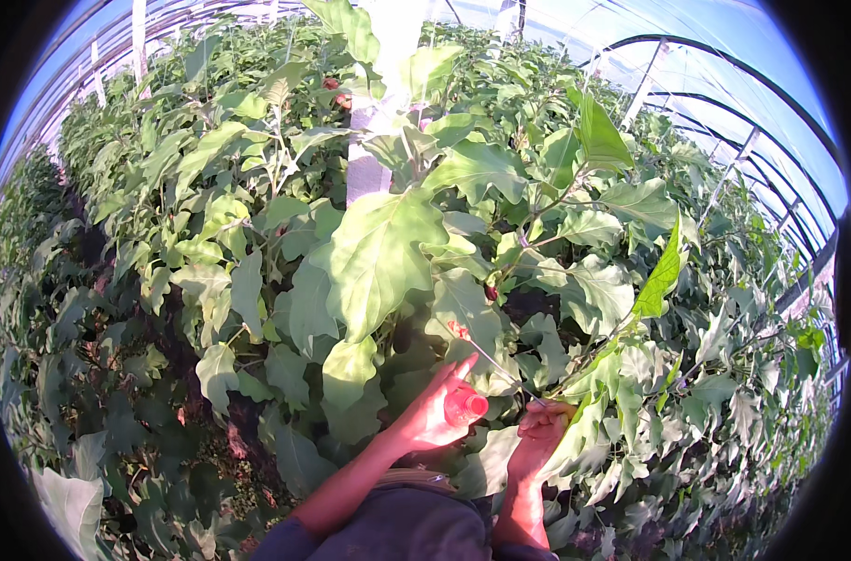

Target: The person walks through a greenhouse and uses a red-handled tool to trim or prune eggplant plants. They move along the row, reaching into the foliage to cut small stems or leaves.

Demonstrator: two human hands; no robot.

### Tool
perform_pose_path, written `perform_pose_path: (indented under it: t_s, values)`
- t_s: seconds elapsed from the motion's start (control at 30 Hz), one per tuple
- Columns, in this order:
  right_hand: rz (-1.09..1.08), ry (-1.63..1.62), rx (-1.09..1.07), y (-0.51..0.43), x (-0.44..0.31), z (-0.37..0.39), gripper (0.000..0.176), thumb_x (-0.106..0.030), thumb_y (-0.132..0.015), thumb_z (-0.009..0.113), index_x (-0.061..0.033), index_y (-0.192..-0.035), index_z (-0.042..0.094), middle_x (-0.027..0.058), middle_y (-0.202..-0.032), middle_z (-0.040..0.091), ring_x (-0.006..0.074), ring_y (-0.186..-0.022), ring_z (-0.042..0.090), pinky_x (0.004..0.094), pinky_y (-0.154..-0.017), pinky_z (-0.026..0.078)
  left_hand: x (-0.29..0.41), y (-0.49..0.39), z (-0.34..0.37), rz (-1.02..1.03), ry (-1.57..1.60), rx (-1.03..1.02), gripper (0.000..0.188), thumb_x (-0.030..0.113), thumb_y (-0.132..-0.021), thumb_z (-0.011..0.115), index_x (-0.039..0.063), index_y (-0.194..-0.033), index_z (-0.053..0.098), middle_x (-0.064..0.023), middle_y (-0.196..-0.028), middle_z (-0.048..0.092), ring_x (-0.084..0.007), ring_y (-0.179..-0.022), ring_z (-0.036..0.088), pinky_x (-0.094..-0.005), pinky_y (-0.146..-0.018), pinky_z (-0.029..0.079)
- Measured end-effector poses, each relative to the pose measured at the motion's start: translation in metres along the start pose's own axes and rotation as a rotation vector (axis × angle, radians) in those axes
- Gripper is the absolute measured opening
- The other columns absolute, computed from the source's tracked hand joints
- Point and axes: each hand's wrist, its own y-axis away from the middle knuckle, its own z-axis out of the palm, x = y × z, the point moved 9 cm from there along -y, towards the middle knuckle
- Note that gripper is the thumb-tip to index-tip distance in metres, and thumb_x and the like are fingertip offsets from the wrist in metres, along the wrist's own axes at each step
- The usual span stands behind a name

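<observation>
My left hand (429, 414) is wrapped around a small red bottle (465, 407), its round mouth facing right and a little up. To its right, the fingers of my right hand (544, 423) pinch one end of a thin stick (495, 365). The stick slants up and left, past the bottle, to a bright red tip (459, 329) in front of a shaded leaf. Whether the tip touches the leaf, I cannot tell. Broad eggplant leaves (380, 259) hang just above both hands. A small dark fruit (492, 291) shows among the stems above the tip.
A pale post (368, 168) rises behind the nearest plant. A leafy branch (611, 343) leans in beside my right hand. Dense eggplant rows fill both sides, with a dark, shaded gap (236, 435) at left. Curved greenhouse hoops (748, 63) arch overhead.
</observation>
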Motion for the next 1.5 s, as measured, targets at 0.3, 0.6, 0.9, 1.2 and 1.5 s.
perform_pose_path:
  t_s: [0.3,0.6,0.9,1.2,1.5]
  values:
    - [-0.043,0.082,0.096,0.008,0.000,-0.018,0.034,-0.036,-0.116,0.050,-0.0039,-0.122,0.061,0.0171,-0.105,0.075,0.0142,-0.071,0.061,0.0272,-0.061,0.047,0.028,0.029,-0.029,0.038,-0.115,0.189,0.092,0.031,-0.096,0.080,0.021,-0.174,0.032,-0.0015,-0.109,0.070,-0.0148,-0.098,0.067,-0.0348,-0.088,0.054]
    - [-0.149,0.151,0.045,0.014,0.020,-0.042,0.102,-0.086,-0.092,0.061,0.0037,-0.141,0.056,0.0180,-0.122,0.069,0.0158,-0.081,0.064,0.0262,-0.063,0.046,0.123,0.115,-0.040,0.412,-0.821,0.565,0.095,-0.008,-0.080,0.082,0.000,-0.164,0.039,-0.0145,-0.134,0.068,-0.0222,-0.112,0.073,-0.0377,-0.101,0.059]
    - [-0.018,0.020,0.042,0.009,0.043,-0.050,0.086,-0.074,-0.094,0.062,0.0029,-0.130,0.055,0.0150,-0.104,0.065,0.0179,-0.074,0.061,0.0275,-0.061,0.045,0.154,0.119,-0.040,0.594,-0.757,0.646,0.096,0.002,-0.081,0.088,-0.002,-0.164,0.039,-0.0105,-0.123,0.071,-0.0214,-0.110,0.071,-0.0386,-0.102,0.058]
    - [-0.112,-0.050,0.020,0.010,0.015,-0.031,0.073,-0.064,-0.091,0.068,0.0022,-0.117,0.053,0.0131,-0.090,0.060,0.0195,-0.068,0.056,0.0284,-0.059,0.044,0.113,0.116,-0.046,0.376,-0.768,0.651,0.096,-0.004,-0.082,0.084,0.000,-0.168,0.040,-0.0112,-0.148,0.066,-0.0149,-0.123,0.068,-0.0343,-0.109,0.054]
    - [-0.004,-0.112,-0.174,0.017,0.018,0.007,0.065,-0.057,-0.091,0.076,0.0006,-0.105,0.051,0.0129,-0.080,0.057,0.0202,-0.065,0.055,0.0269,-0.053,0.045,0.131,0.181,-0.081,0.279,-0.886,0.973,0.071,-0.008,-0.082,0.078,0.003,-0.149,0.058,-0.0085,-0.138,0.070,-0.0165,-0.121,0.068,-0.0325,-0.102,0.056]
